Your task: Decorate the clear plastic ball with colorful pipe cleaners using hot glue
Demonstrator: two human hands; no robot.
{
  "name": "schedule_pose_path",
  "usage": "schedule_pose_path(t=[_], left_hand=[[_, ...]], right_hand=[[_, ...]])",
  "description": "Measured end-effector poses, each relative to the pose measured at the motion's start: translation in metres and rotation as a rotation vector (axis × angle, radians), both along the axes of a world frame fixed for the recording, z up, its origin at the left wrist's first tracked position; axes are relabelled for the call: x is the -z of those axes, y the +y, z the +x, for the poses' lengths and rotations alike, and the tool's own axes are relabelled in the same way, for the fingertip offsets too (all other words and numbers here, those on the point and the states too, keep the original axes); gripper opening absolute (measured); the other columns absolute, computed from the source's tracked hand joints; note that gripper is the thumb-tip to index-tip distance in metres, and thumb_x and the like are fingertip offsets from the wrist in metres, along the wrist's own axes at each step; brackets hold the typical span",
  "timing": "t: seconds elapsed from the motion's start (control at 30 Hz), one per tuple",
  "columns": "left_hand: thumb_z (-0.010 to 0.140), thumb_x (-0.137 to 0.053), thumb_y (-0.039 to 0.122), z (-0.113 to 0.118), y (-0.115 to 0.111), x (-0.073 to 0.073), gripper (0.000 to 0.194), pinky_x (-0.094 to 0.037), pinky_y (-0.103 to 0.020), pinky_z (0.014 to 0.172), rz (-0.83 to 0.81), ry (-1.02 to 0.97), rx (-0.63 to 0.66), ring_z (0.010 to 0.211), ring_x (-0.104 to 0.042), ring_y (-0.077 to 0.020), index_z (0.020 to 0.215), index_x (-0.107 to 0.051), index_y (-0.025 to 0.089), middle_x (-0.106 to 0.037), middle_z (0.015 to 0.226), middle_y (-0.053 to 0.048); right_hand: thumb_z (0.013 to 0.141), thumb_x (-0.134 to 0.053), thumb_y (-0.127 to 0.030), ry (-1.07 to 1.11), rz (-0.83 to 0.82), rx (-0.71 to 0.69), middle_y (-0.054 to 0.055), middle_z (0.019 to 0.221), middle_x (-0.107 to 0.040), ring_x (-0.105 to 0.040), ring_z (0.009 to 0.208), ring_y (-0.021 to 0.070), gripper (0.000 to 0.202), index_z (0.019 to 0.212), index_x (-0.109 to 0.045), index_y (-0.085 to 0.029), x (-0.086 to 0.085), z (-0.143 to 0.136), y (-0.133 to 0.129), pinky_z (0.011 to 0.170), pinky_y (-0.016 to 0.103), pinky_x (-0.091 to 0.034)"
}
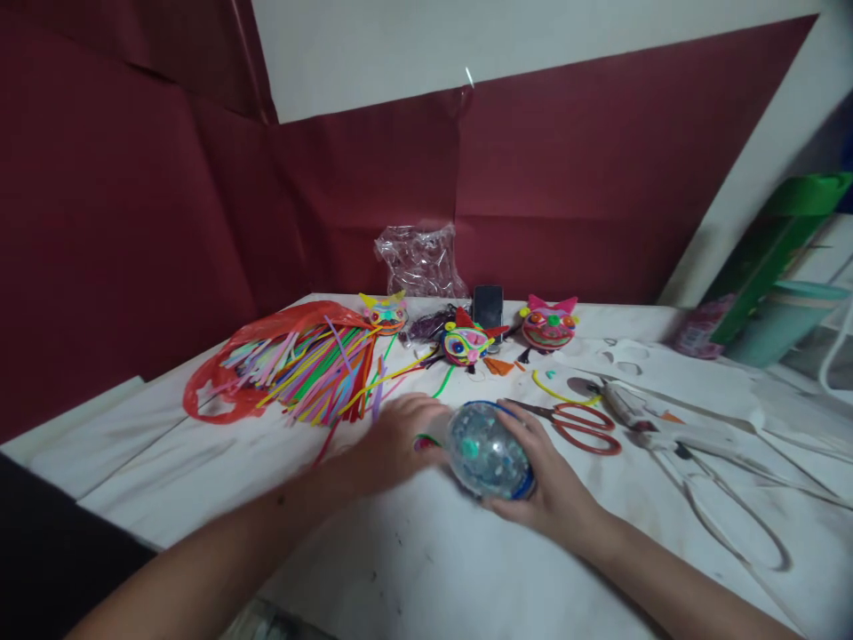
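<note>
Just below the middle of the frame, my right hand [547, 487] grips a clear, blue-edged ball [483, 458]. My left hand [403, 436] blurs beside it, at a small green-and-red piece [425, 442]; I can't tell whether it's pinched. Marks on the pink packet [705, 331], right, are too blurred to read.

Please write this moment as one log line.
right hand: holding clear round object; left hand: beside it, grip unclear; nearby: red-handled scissors

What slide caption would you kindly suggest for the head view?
Right hand holding a translucent, blue-edged rounded object near orange-handled metal scissors.
</note>
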State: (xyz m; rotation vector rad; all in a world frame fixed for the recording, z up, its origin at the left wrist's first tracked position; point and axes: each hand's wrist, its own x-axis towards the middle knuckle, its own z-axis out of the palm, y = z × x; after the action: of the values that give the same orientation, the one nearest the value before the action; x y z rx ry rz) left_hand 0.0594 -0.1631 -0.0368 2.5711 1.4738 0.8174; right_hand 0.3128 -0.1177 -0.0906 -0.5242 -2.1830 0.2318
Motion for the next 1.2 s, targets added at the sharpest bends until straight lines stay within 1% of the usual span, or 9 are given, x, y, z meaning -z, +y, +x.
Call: schedule_pose_path(t=[0.07,0.17,0.4,0.6,0.67,0.8,0.97,1.1,1.2], left_hand=[[0.088,-0.049,0.031,-0.034,0.008,-0.004,0.024,-0.043,-0.039,0.095,-0.067,0.111,-0.21,0.103,-0.06,-0.0244,0.099,-0.067,0.019,-0.069,0.102,-0.009],[0.089,-0.04,0.022,-0.071,0.01,-0.003,0.029,-0.046,-0.035,0.083,-0.123,0.23,-0.356,0.087,-0.062,-0.0216,0.085,-0.068,0.017,-0.07,0.087,-0.007],[0.079,-0.051,0.011,-0.087,0.02,0.015,0.025,-0.044,-0.033,0.089,-0.187,0.366,-0.255,0.096,-0.061,-0.0214,0.095,-0.069,0.019,-0.068,0.099,-0.008],[0.072,-0.048,0.005,-0.11,0.043,0.01,0.028,-0.046,-0.029,0.083,-0.216,0.401,-0.24,0.087,-0.062,-0.0189,0.082,-0.07,0.019,-0.07,0.088,-0.007],[0.072,-0.049,0.008,-0.107,0.042,0.005,0.027,-0.047,-0.031,0.085,-0.207,0.383,-0.26,0.089,-0.062,-0.0203,0.085,-0.07,0.019,-0.07,0.091,-0.007],[0.081,-0.048,0.023,-0.064,0.022,-0.005,0.045,-0.034,-0.049,0.104,-0.01,0.194,-0.442,0.124,-0.046,-0.0309,0.126,-0.054,0.021,-0.053,0.134,-0.012],[0.074,-0.063,0.042,0.005,-0.002,-0.013,0.063,-0.042,-0.041,0.102,-0.109,-0.226,-0.206,0.121,-0.052,-0.0286,0.13,-0.047,0.019,-0.055,0.133,-0.011],[0.075,-0.058,0.04,0.008,0.013,-0.009,0.05,-0.042,-0.04,0.101,-0.141,-0.271,-0.225,0.119,-0.054,-0.0283,0.12,-0.055,0.017,-0.06,0.127,-0.012],[0.077,-0.055,0.038,-0.003,0.027,-0.002,0.041,-0.05,-0.035,0.087,-0.338,-0.138,-0.265,0.104,-0.063,-0.0262,0.112,-0.061,0.019,-0.068,0.112,-0.009]], right_hand=[[0.073,-0.073,-0.043,0.052,-0.016,0.075,0.017,0.141,-0.035,-0.039,0.131,0.0375,0.091,0.146,-0.022,-0.026,0.001,0.003,0.007,0.102,0.054,-0.04],[0.072,-0.074,-0.044,0.098,-0.051,0.147,0.016,0.14,-0.039,-0.04,0.13,0.037,0.091,0.145,-0.023,-0.025,0.004,0.005,0.015,0.104,0.055,-0.039],[0.072,-0.074,-0.047,0.091,-0.083,0.156,0.015,0.14,-0.041,-0.041,0.13,0.0366,0.09,0.144,-0.025,-0.025,0.008,0.005,0.017,0.105,0.054,-0.038],[0.07,-0.075,-0.046,0.099,-0.093,0.151,0.016,0.141,-0.04,-0.038,0.133,0.0358,0.091,0.144,-0.026,-0.024,0.005,0.006,0.015,0.107,0.053,-0.036],[0.068,-0.077,-0.048,0.114,-0.124,0.153,0.016,0.141,-0.041,-0.038,0.133,0.0353,0.094,0.144,-0.027,-0.023,0.005,0.004,0.016,0.109,0.052,-0.035],[0.062,-0.08,-0.052,0.146,-0.255,0.127,0.018,0.143,-0.038,-0.036,0.135,0.0355,0.107,0.146,-0.021,-0.021,0.005,0.001,0.016,0.111,0.05,-0.032],[0.055,-0.081,-0.059,0.174,-0.42,0.027,0.02,0.146,-0.034,-0.034,0.136,0.0368,0.115,0.145,-0.022,-0.019,0.003,-0.002,0.008,0.112,0.05,-0.028],[0.058,-0.08,-0.057,0.295,-0.531,0.095,0.019,0.145,-0.035,-0.035,0.135,0.0358,0.109,0.144,-0.025,-0.019,-0.004,-0.001,0.01,0.112,0.051,-0.027],[0.06,-0.079,-0.055,0.385,-0.588,0.19,0.017,0.143,-0.039,-0.039,0.131,0.0348,0.104,0.143,-0.026,-0.021,-0.007,0.002,0.02,0.11,0.053,-0.029]])
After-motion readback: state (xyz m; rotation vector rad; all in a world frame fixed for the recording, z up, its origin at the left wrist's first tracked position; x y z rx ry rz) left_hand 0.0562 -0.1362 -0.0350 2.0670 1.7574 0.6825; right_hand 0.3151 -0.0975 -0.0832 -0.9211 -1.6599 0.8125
